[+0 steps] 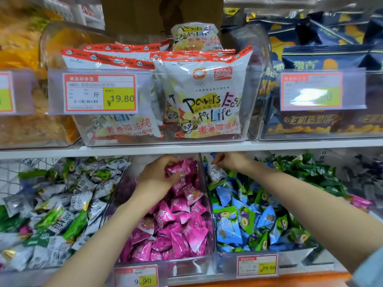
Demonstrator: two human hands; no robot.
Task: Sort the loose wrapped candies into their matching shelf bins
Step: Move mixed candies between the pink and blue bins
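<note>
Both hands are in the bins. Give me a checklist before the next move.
1. Grip of left hand on pink candy: ok.
2. That candy is over pink bin: ok.
3. Pinch of right hand on white candy: ok.
4. It matches blue bin under it: not ok.
5. Matching white wrappers in left bin: ok.
6. Far-right stray pink candy sorted: not ok.

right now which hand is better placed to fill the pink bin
Left: left hand holds a pink candy over the pink bin; right hand pinches a white candy in the blue bin.
</note>
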